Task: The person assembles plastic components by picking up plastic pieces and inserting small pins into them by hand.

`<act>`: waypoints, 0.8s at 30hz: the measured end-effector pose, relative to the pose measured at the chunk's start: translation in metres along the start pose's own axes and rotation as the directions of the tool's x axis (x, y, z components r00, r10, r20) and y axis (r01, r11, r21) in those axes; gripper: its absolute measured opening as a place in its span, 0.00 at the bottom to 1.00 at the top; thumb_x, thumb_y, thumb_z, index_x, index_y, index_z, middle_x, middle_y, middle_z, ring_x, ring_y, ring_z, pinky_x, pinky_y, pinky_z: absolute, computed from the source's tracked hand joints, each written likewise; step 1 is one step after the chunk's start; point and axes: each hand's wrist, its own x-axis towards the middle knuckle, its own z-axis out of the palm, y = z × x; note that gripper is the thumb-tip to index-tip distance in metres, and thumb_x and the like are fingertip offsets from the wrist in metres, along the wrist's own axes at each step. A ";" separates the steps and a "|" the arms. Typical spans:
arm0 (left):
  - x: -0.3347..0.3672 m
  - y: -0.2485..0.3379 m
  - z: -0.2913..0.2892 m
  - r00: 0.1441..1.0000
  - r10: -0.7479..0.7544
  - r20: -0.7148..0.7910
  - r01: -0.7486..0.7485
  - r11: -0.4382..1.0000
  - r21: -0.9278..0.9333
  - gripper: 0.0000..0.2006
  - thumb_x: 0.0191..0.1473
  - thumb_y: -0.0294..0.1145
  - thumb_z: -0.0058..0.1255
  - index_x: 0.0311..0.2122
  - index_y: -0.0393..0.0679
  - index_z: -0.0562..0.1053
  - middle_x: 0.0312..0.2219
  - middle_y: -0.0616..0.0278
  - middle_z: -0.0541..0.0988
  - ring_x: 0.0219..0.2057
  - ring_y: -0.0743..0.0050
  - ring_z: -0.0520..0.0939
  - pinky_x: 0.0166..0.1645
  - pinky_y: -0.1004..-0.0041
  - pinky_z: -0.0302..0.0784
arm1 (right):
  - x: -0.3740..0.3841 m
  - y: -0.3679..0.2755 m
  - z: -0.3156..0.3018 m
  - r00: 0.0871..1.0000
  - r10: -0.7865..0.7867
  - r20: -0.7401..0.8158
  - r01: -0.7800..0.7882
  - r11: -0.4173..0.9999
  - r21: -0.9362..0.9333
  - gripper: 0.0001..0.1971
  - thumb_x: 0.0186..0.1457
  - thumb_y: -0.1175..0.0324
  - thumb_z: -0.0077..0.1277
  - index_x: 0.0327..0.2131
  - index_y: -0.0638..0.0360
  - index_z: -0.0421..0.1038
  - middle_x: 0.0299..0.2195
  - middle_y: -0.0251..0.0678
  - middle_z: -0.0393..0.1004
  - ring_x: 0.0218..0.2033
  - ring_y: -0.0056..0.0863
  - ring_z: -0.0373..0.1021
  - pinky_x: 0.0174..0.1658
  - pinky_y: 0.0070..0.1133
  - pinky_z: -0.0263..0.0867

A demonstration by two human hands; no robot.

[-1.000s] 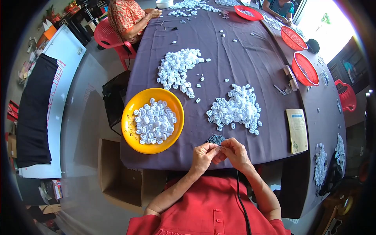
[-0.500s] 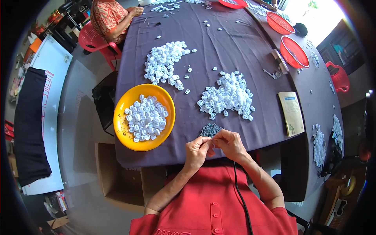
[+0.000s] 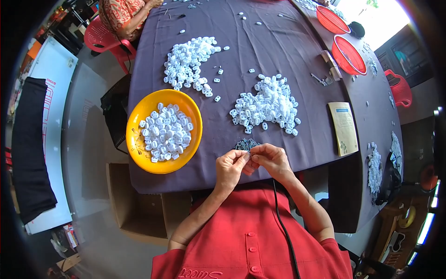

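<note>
Both hands meet at the table's near edge, thumbs and fingertips pinched together. My left hand (image 3: 231, 168) and my right hand (image 3: 272, 161) close on something too small to make out between them. Just beyond the fingertips lies a small heap of grey screw-like pieces (image 3: 246, 143). Farther off is a pile of small white plastic pieces (image 3: 267, 106), each oval with two holes. A second white pile (image 3: 188, 63) lies at the far left. On the left, a yellow bowl (image 3: 131, 139) holds many of the same white pieces.
A dark cloth covers the table (image 3: 297, 146). To the right lies a tan envelope (image 3: 344, 128); red baskets (image 3: 349, 55) stand beyond it. Another person (image 3: 123, 18) sits at the far left on a red chair (image 3: 100, 35). A cardboard box (image 3: 139, 209) is on the floor below.
The whole view has shifted slightly, so the table's contents appear higher and farther left. My hands stay pinched together near the grey heap.
</note>
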 end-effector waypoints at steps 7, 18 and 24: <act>0.006 -0.014 -0.004 0.999 -0.038 0.037 0.037 0.999 0.025 0.07 0.53 0.26 0.46 0.32 0.32 0.71 0.21 0.54 0.77 0.18 0.75 0.78 0.21 0.80 0.75 | 0.008 -0.002 -0.002 0.999 0.034 0.012 -0.031 0.978 -0.205 0.02 0.48 0.78 0.49 0.28 0.64 0.71 0.21 0.29 0.72 0.23 0.13 0.66 0.28 0.13 0.65; 0.013 -0.010 -0.004 0.993 -0.107 -0.043 0.098 0.980 -0.170 0.05 0.51 0.26 0.48 0.30 0.35 0.71 0.18 0.61 0.75 0.14 0.80 0.74 0.17 0.82 0.70 | 0.024 -0.008 -0.021 1.000 0.019 0.005 -0.017 0.967 -0.253 0.04 0.51 0.75 0.48 0.31 0.62 0.71 0.22 0.29 0.71 0.23 0.15 0.67 0.27 0.15 0.64; 0.016 -0.003 -0.003 0.987 -0.129 -0.100 0.117 0.986 -0.123 0.04 0.49 0.26 0.51 0.29 0.38 0.72 0.16 0.65 0.73 0.11 0.86 0.69 0.14 0.86 0.62 | 0.058 0.015 -0.038 0.903 -0.402 -0.152 0.083 0.510 -0.856 0.06 0.47 0.68 0.50 0.27 0.61 0.69 0.24 0.44 0.70 0.26 0.42 0.68 0.29 0.31 0.63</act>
